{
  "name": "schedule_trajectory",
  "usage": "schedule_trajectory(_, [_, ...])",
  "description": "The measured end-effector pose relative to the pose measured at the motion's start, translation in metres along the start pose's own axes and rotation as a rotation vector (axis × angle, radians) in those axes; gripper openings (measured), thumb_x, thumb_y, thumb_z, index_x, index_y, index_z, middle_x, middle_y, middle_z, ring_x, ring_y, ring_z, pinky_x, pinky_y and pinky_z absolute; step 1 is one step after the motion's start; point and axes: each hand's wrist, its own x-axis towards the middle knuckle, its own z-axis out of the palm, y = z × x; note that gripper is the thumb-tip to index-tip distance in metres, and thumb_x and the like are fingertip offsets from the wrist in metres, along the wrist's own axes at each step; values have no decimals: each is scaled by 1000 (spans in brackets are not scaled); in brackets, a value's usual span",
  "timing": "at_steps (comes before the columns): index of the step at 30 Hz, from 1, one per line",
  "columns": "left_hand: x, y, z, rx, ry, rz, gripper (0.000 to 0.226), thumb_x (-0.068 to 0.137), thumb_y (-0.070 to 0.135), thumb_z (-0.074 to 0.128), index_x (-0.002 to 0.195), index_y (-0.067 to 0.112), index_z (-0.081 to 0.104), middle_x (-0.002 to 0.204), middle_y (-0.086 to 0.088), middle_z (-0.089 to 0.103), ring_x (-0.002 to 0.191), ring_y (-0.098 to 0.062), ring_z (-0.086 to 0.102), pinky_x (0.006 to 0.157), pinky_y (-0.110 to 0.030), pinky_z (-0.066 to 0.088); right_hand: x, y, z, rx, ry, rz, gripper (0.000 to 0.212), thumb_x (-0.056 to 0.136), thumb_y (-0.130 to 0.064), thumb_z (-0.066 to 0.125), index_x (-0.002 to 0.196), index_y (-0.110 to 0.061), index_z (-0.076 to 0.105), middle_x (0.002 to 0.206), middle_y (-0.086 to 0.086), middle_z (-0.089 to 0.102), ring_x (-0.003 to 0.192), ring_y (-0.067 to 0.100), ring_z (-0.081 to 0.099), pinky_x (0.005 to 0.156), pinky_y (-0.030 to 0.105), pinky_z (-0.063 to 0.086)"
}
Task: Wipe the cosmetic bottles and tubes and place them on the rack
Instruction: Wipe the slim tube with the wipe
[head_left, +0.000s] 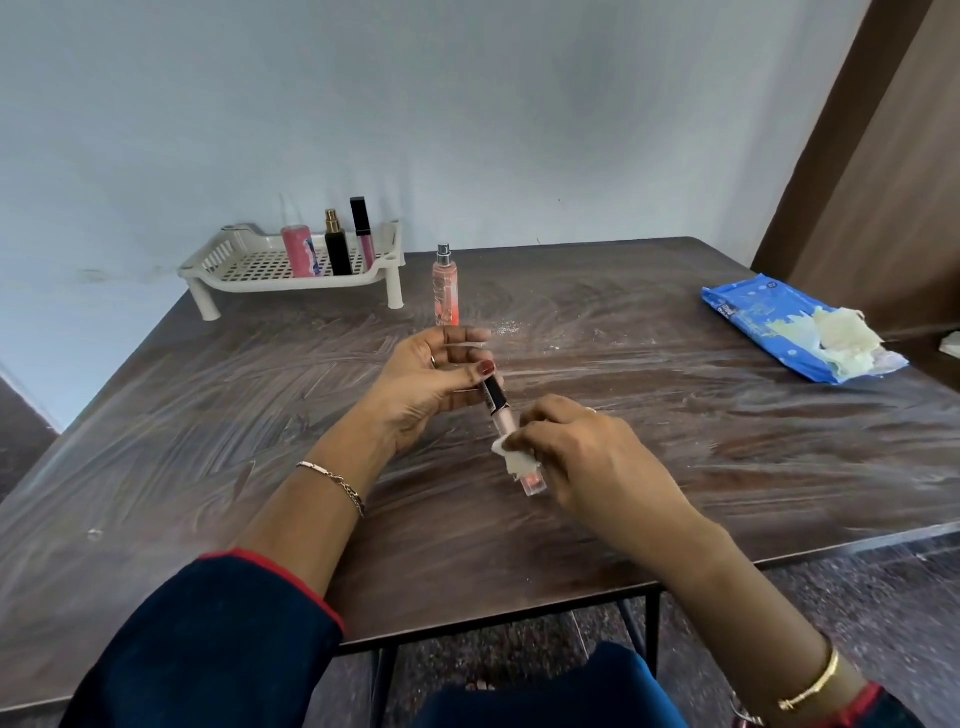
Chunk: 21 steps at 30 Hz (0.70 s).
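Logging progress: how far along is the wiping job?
Done: pink bottle, black bottle and gloss stand on the rack. In hand: the left hand holds a tube while the right hand holds a wipe against it. Left: racking that tube, plus the spray bottle on the table.

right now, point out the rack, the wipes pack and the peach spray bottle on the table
white rack (249, 285): head view, front rim
blue wipes pack (748, 317): head view, blue wrapper
peach spray bottle (445, 293): head view, middle of its body

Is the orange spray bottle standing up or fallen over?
Standing up. The orange spray bottle stands upright on the table, silver nozzle on top.
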Motion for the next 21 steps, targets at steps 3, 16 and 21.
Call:
schedule_trajectory(3, [0,1,1,-25,-14,-2,43,67,3,72,109,1,63,86,-7,66,90,-27,65,73,-34,60,-14,-4,0,-29,-9,20,33,75,5,67,102,-14,72,97,1,61,69,25,63,54,43,53])
schedule_trajectory(16, [-9,5,5,31,-296,-70,35,82,1,63,116,1,61,115,-20,67,106,-28,66,83,-34,58,-38,-9,4,-58,-2,36,37,73,7,61,99,-17,73,99,-3,61,72,22,64,54,34,53])
schedule_trajectory(21, [-12,10,4,-97,-326,-21,29,80,2,59,107,6,64,105,-15,71,98,-27,68,88,-39,56,-33,-1,-14,424,-37,195,32,81,7,56,85,-18,76,92,-9,66,83,5,63,73,16,47])
